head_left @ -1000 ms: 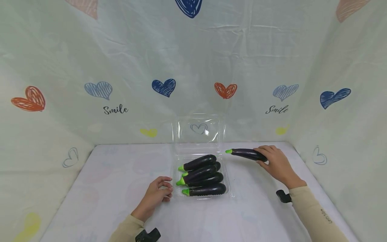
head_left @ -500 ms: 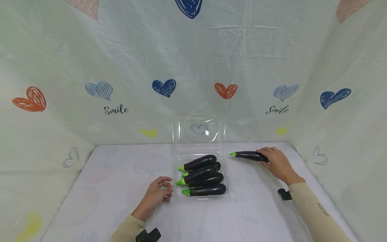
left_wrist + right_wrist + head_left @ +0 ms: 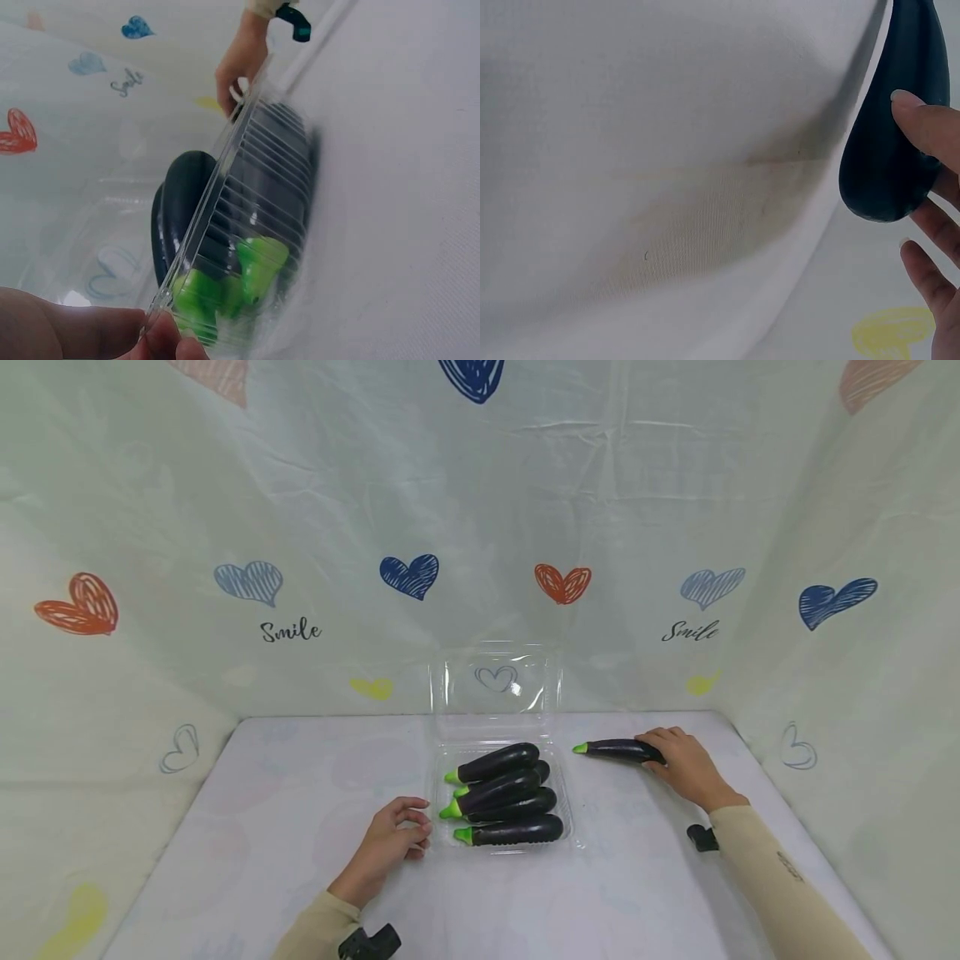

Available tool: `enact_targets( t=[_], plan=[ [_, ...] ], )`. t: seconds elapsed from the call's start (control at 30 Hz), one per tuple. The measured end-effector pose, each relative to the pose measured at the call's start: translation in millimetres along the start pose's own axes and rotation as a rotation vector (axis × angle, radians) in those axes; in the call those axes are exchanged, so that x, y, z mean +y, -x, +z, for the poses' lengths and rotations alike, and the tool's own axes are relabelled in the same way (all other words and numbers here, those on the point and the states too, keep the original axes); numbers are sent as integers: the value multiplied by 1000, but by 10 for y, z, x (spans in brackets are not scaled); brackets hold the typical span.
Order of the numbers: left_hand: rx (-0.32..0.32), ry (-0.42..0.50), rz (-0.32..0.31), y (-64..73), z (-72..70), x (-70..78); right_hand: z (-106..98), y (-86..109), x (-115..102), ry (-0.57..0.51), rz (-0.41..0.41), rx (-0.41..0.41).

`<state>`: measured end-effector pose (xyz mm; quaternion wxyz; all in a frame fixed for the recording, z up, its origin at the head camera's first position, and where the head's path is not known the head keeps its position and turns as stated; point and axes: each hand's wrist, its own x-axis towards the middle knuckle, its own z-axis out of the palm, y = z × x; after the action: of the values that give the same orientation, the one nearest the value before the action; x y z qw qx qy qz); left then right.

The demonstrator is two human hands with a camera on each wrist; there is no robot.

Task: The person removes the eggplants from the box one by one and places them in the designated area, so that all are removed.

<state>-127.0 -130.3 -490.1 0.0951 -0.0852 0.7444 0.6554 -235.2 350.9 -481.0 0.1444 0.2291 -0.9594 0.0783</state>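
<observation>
My right hand (image 3: 686,768) holds an eggplant (image 3: 617,749) by its thick dark end, with the green stem end pointing left. In the right wrist view the thumb lies across the eggplant's (image 3: 896,150) side and fingers show behind it. Left of it stands a clear plastic clamshell container (image 3: 568,814), its lid (image 3: 495,703) raised behind it. Several eggplants (image 3: 517,832) lie inside, stems to the left. My left hand (image 3: 390,843) is at the container's left side. Up close in the left wrist view, its thumb and a finger pinch the container's rim (image 3: 196,232).
A white-covered table (image 3: 300,793) carries everything. Behind it and along the sides hangs a pale curtain (image 3: 480,502) printed with hearts and the word "Smile". The raised lid stands close to the curtain. Small black devices (image 3: 702,837) are worn at both wrists.
My right hand has shifted the eggplant slightly right and down toward the table, away from the container. The left hand and the container have stayed in place.
</observation>
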Motion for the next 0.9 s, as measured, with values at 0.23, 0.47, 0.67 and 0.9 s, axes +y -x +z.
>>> enact_targets(
  t=[0.23, 0.47, 0.67, 0.9],
  plan=[
    [2, 8, 1, -3, 8, -3, 31, -38, -1, -8, 37, -54],
    [-1, 13, 2, 17, 7, 18, 59, -37, -24, -11, 69, -80],
    [-2, 13, 1, 32, 8, 39, 55, -20, -17, -18, 83, -83],
    [-4, 11, 2, 27, 6, 35, 5, 10, -47, -34, 64, -59]
  ],
)
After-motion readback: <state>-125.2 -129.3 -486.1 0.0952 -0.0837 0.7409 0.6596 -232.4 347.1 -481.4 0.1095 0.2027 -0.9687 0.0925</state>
